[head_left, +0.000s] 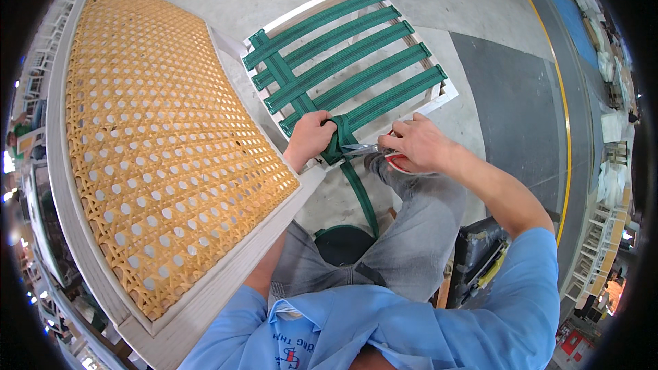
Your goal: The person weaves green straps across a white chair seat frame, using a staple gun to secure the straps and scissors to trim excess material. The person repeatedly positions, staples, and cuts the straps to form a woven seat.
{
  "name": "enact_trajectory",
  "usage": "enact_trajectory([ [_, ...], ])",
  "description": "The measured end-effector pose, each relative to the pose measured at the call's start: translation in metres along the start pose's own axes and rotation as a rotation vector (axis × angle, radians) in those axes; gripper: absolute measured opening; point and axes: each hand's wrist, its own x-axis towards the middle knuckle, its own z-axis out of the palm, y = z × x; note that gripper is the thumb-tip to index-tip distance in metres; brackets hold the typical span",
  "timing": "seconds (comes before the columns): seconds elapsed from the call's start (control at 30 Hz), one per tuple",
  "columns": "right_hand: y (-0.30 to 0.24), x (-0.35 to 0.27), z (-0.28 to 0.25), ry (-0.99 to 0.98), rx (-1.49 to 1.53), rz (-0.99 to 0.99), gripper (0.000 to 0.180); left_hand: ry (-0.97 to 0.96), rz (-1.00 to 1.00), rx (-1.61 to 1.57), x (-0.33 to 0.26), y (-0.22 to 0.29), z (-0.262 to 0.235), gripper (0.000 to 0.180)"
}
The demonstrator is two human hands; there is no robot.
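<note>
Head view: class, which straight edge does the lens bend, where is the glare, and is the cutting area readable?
In the head view, the yellow floor line bows at the right; bright spots glare at the left rim; black surrounds the round image; the scissors and green straps are clear enough to make out.

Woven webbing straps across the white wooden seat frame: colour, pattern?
Green webbing straps, darker lengthwise stripes; best in the head view.
</note>
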Motion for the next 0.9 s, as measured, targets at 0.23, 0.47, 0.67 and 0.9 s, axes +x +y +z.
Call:
enact_trajectory([
  [0.23,-0.006,0.002,-0.011,0.021,-0.003,-0.051,0.04,0.019,0.062,0.006,0.002,0.003,0.0,0.03],
  [0.47,0.001,0.025,0.003,-0.018,-0.048,-0.143,0.038,-0.074,0.055,-0.208,0.002,0.005,0.0,0.029],
  [0.67,0.016,0.038,0.013,-0.021,0.048,-0.255,0.036,-0.098,0.037,-0.248,0.003,0.004,0.0,0.028],
  [0.9,0.014,0.047,0.021,0.081,0.09,-0.336,0.039,-0.083,0.036,-0.235,0.004,0.011,0.0,0.027],
])
